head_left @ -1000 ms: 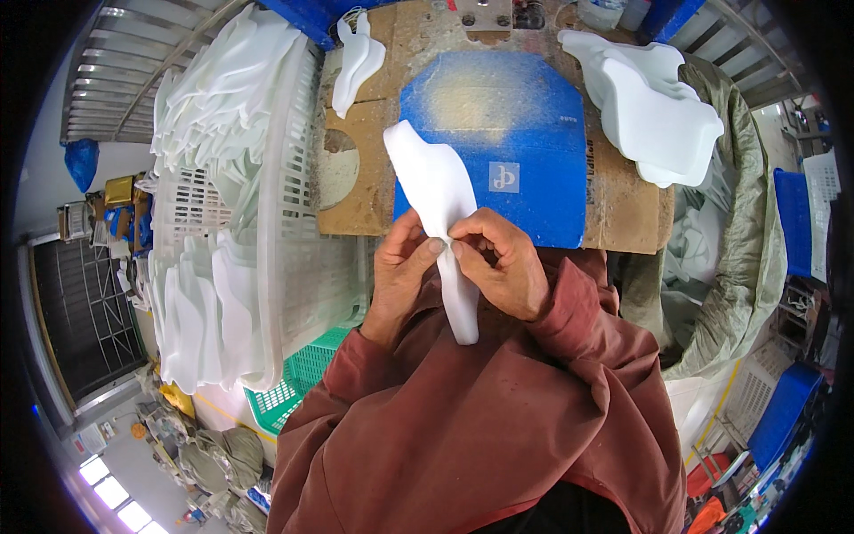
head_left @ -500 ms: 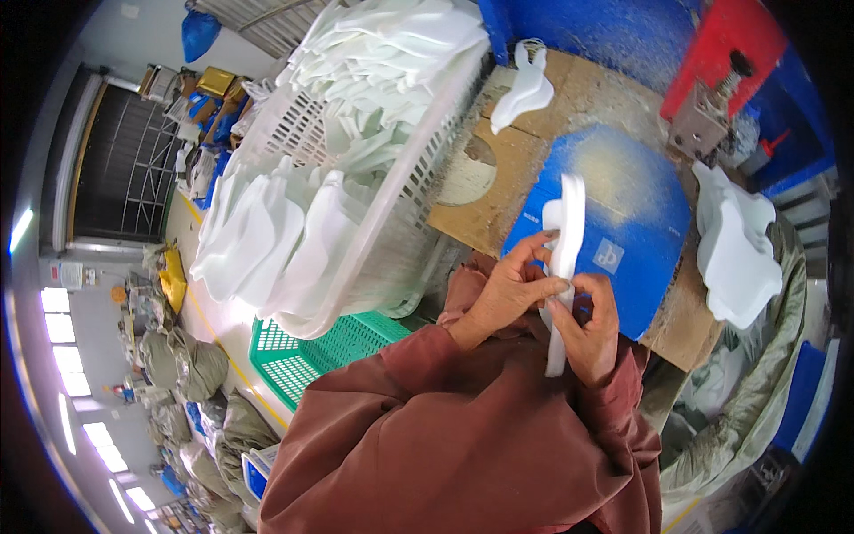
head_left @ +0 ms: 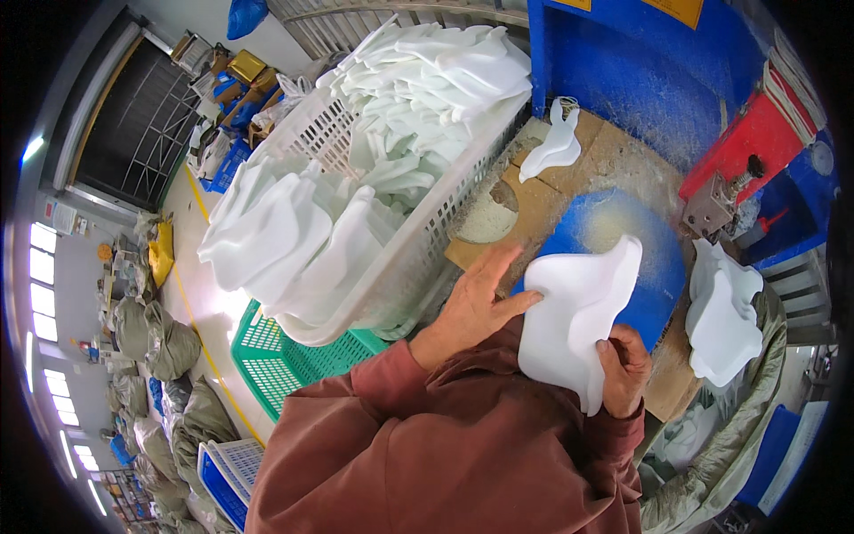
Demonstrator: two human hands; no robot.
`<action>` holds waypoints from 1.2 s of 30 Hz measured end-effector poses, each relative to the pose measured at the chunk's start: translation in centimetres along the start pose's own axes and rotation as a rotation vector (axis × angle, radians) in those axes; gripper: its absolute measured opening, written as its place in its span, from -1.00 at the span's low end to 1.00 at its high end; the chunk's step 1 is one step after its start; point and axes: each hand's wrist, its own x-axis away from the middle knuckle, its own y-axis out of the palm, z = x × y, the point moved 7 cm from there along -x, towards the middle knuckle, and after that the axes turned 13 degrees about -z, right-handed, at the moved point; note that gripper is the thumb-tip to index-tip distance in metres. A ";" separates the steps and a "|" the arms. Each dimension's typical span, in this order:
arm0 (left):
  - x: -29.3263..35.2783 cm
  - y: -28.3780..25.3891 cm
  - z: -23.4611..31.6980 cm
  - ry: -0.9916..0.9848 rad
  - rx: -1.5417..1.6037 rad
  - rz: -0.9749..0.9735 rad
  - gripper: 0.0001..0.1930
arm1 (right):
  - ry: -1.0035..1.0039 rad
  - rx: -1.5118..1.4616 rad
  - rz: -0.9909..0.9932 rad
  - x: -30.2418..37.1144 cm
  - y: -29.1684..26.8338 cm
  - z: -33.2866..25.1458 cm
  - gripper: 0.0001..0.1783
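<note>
A white moulded piece with wavy edges (head_left: 574, 316) is tilted broad face up in front of me, over a blue sheet (head_left: 656, 218) lying on cardboard. My right hand (head_left: 625, 369) pinches its right edge, thumb on top and fingers curled. My left hand (head_left: 471, 307) has its fingers spread; the thumb is at the piece's upper left edge. A narrower white piece (head_left: 553, 147) lies farther back on the cardboard (head_left: 623, 147). Several similar white pieces (head_left: 725, 311) are bunched at the right edge of the work surface.
A white slotted crate (head_left: 485, 165) heaped with white pieces stands left of the work surface, above a green basket (head_left: 267, 351). Behind and right are a blue machine housing (head_left: 640, 76), a red part (head_left: 729, 147) and a metal block (head_left: 709, 209). An open sack (head_left: 772, 356) stands at right.
The white piece was edge-on and upright between both hands; now its broad face shows. My left hand has let go of its grip and spread its fingers. The view has shifted slightly.
</note>
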 end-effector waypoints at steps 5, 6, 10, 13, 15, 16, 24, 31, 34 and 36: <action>-0.4 0.2 -0.8 -0.278 0.647 -0.348 -0.46 | -0.007 0.023 -0.069 -2.3 1.4 -0.8 -0.71; -0.6 -0.8 -0.4 -0.218 0.666 -0.306 -0.53 | -0.008 0.000 -0.062 -2.8 1.6 -0.8 -0.67; -3.0 -9.0 -1.9 -0.169 0.497 0.163 -0.52 | -0.043 -0.061 -0.005 -3.6 0.3 -1.5 -0.58; -5.0 -18.6 -4.0 -0.208 0.302 0.466 -0.43 | -0.020 -0.037 -0.032 -3.3 -0.8 -1.0 -0.59; -7.0 -24.3 -5.4 -0.138 0.335 0.601 -0.36 | 0.035 -0.055 -0.039 -2.7 -1.4 0.1 -0.59; -7.7 -26.4 -6.4 -0.139 0.330 0.603 -0.33 | 0.049 -0.093 -0.057 -2.4 -1.5 0.7 -0.60; -7.2 -34.0 -23.9 -0.581 -0.012 0.563 -0.33 | 0.072 -0.074 -0.042 -0.5 -4.3 1.7 -0.65; -10.5 -34.5 -36.3 -0.691 -0.821 -0.069 -0.37 | 0.059 0.068 0.023 1.4 -6.2 -0.6 -0.68; -13.2 -33.5 -33.8 -0.648 -0.922 -0.281 -0.40 | 0.016 0.238 0.156 3.2 -8.9 -4.7 -0.72; -14.2 -31.9 -29.2 -0.546 -0.887 -0.339 -0.43 | -0.046 0.503 0.367 4.8 -12.0 -8.9 -0.68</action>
